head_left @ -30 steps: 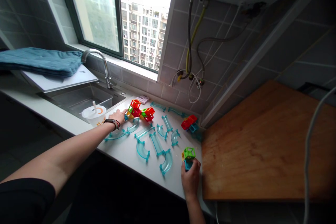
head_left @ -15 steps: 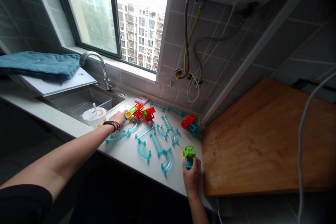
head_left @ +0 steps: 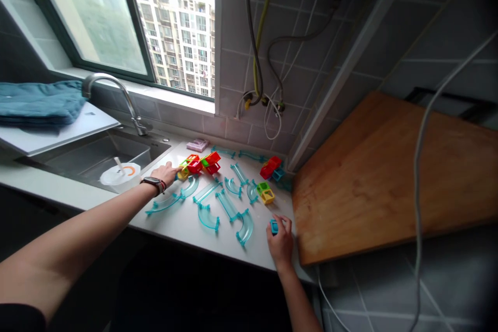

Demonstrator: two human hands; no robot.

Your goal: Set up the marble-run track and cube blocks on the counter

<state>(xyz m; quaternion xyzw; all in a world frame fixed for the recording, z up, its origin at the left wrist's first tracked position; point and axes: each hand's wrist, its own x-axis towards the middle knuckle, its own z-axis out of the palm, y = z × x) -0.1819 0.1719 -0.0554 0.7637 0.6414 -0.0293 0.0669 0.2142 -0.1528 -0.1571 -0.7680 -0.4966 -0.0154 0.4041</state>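
Observation:
My right hand [head_left: 280, 241] is closed around a blue hollow cube block [head_left: 274, 226] near the counter's right end. Just behind it lie a green cube block [head_left: 263, 188] and a yellow one [head_left: 267, 196], joined together and apart from the hand. My left hand [head_left: 165, 172] reaches far over the counter. Its fingers grip the near end of a cluster of red, green and yellow cube blocks [head_left: 195, 164], where a bit of blue shows at the fingertips. Several translucent teal track pieces [head_left: 227, 204], straight and curved, are spread between the hands.
Red and blue cubes [head_left: 271, 167] stand at the back right. A wooden board [head_left: 373, 181] borders the counter [head_left: 163, 220] on the right. To the left are a lidded cup [head_left: 120, 176], the sink [head_left: 83, 153], a faucet [head_left: 116, 83] and folded teal cloth [head_left: 39, 104]. A pink packet [head_left: 197, 144] lies by the wall.
The green and yellow cubes have come away from the blue cube in my right hand and now lie behind it. My left hand stays at the cluster. The view has shifted to the right.

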